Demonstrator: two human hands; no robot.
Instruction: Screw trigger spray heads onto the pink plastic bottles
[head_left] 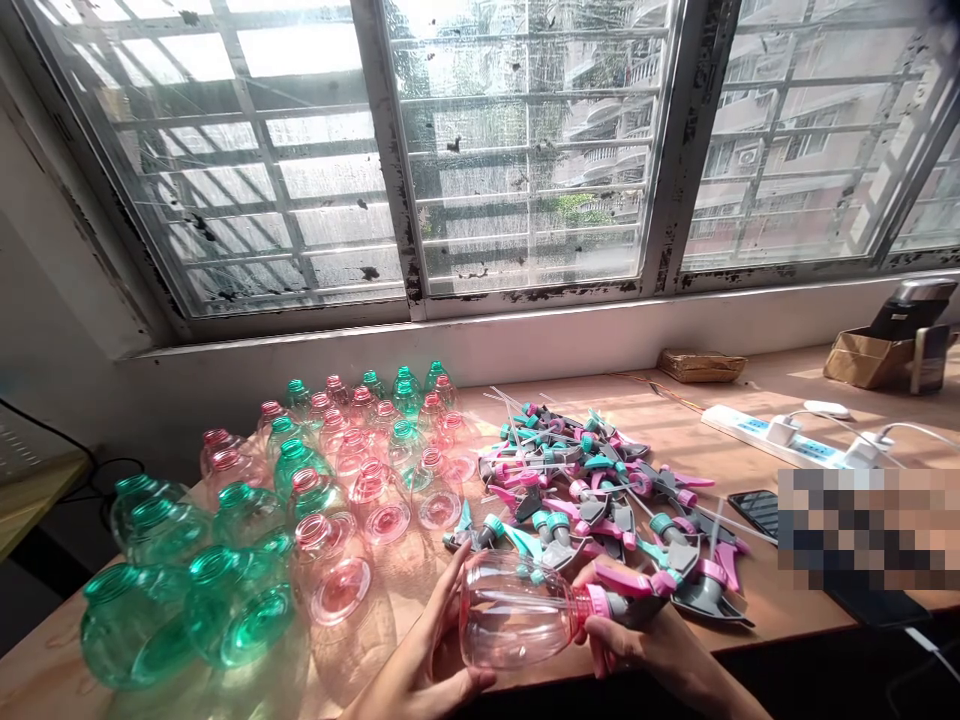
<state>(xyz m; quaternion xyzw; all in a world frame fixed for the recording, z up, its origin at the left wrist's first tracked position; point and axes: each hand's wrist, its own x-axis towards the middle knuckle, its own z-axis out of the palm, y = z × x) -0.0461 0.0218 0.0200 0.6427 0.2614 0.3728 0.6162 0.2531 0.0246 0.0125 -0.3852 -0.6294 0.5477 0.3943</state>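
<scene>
A clear pink spray bottle (514,615) lies sideways between my hands near the table's front edge. My left hand (442,640) is wrapped around its base end, thumb below and fingers above. At the neck, a pink and grey trigger spray head (634,588) sits on the bottle's mouth. My right hand (611,635) grips the pink collar there, its fingers closed around it. A thin tube shows inside the bottle. Just beyond my hands lies a heap of loose trigger spray heads (585,470) in pink, teal and grey.
Several open green bottles (135,620) and pink bottles (337,570) stand in rows on the left of the table. To the right are a white power strip (772,440) with plugs, a phone (756,512) and a cardboard box (866,358). A window runs along the back.
</scene>
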